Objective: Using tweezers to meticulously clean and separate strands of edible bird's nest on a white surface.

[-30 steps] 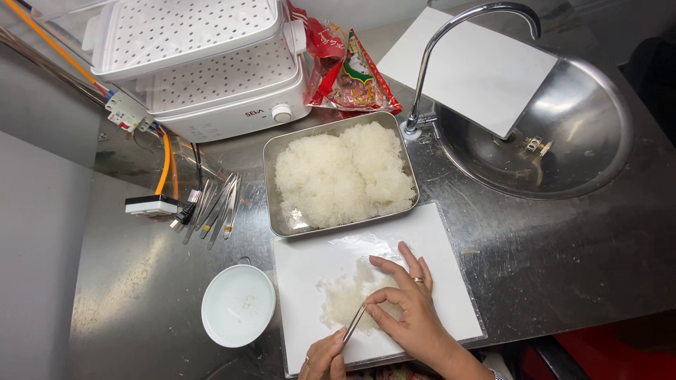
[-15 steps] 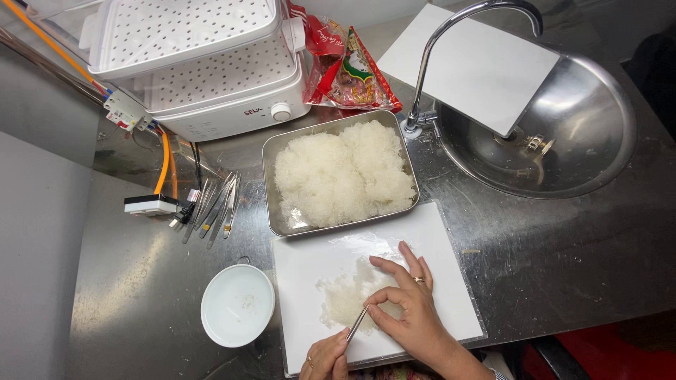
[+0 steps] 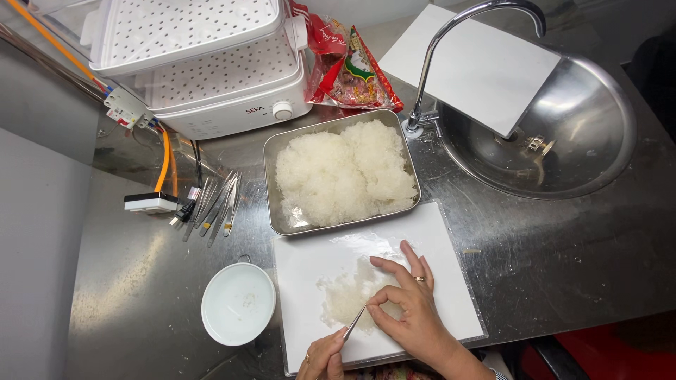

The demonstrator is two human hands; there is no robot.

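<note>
Two hands are working over a small heap of white shredded stuff (image 3: 350,299) lying in the middle of a white cutting board (image 3: 436,232) on the steel table (image 3: 563,246). The right hand (image 3: 412,309) is resting on the heap's right edge, its fingers (image 3: 384,265) spread apart and curled, thumb and forefinger nearly meeting at the tip of a pair of slim metal tweezers (image 3: 354,323). The left hand (image 3: 322,359) is gripping the tweezers, its fingers closed around the handle, but the bottom edge is cutting off most of that hand, so the exact grip is hard to make out. Whether the tweezer tips are pinching anything is too small to tell.

Just behind the board, touching its far edge, a rectangular metal tray (image 3: 278,151) is holding a large mound of the same white material. A white bowl (image 3: 238,304) is sitting just left of the board; only faint specks are showing inside it. Further left, several more tweezers (image 3: 215,204) are lying in a loose row, near a white power plug block (image 3: 150,203). At the back, a white stacked steamer (image 3: 211,63) is standing partly out of frame, with red packets (image 3: 348,67) beside it. A second white board (image 3: 472,63) is leaning over the rim of the round sink (image 3: 598,162), hiding part of the basin beneath the curved tap (image 3: 451,35).
</note>
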